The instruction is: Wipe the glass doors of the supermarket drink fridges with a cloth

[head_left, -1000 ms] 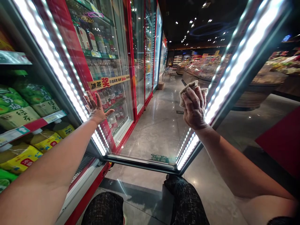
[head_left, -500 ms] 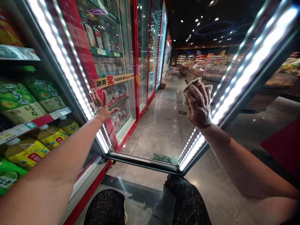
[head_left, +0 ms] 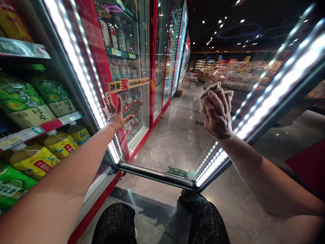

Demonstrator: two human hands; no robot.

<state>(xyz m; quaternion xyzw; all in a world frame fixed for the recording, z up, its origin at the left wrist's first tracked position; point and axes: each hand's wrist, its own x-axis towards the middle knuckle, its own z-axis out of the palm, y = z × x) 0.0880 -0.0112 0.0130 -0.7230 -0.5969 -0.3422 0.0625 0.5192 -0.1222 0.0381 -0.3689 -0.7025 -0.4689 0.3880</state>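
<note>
My left hand (head_left: 115, 113) is open with fingers spread, pressed flat against the glass of an open cooler door (head_left: 162, 135) near its hinge side. My right hand (head_left: 217, 114) is closed round a crumpled beige cloth (head_left: 212, 92) and holds it against the same glass, close to the door's lit right edge (head_left: 256, 115). The door swings out in front of me, framed by bright LED strips.
The open cooler (head_left: 38, 112) on my left holds shelves of green and yellow drink bottles. A row of red-framed glass coolers (head_left: 152, 67) runs down the aisle. Polished floor (head_left: 177, 135) lies beyond the glass; produce displays (head_left: 241, 73) stand at right. My knees (head_left: 162, 220) show below.
Both hands have drifted a little to the right and up across the glass, and the view has turned slightly. The cloth stays in my right hand.
</note>
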